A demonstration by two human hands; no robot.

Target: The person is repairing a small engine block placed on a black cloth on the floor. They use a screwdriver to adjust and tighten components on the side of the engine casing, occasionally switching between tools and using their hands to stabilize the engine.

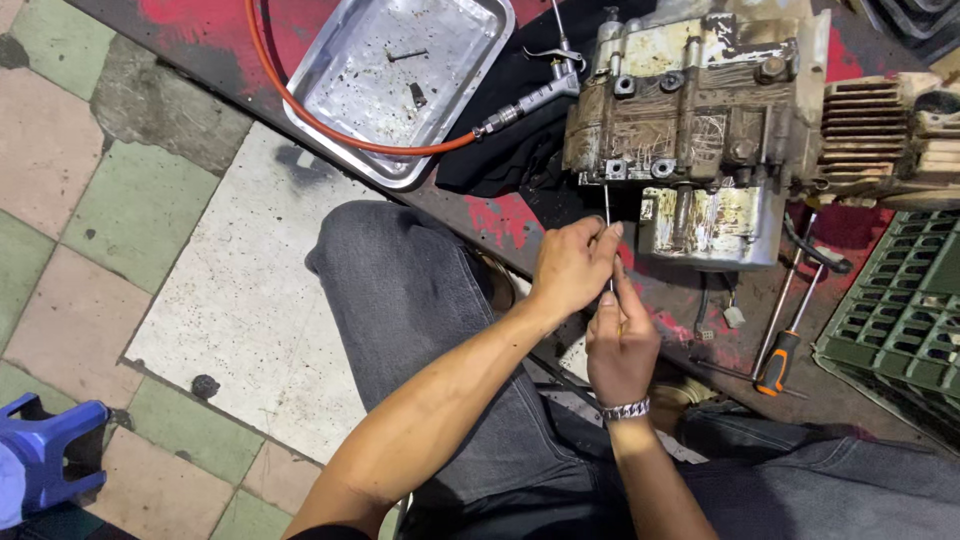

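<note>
Far left of the engine block [690, 130], a blue plastic stool [45, 455] sits on the tiled floor [110, 200]. Nearer the engine, a metal tray [340, 120] rests on the red-stained work surface [200, 25]; inside it lie a dark bolt [407, 55] and a smaller dark piece [417, 95] amid grime. An orange hose [300, 100] curves around the tray's left edge and joins an air blow gun [535, 85] lying on a black cloth [500, 150] just beside the engine.

Below the engine, the left hand [572, 268] is closed around the shaft of a thin screwdriver [607, 215], fingers curled and pinching it, its tip reaching up to the engine's lower edge. The right hand [620, 345], wearing a metal bracelet [625, 409], grips the tool's lower end, fingers pressed together, touching the left hand.

Right of the hands, an orange-handled screwdriver [778, 358] lies below the engine, and a green plastic crate [900, 300] stands further right.
</note>
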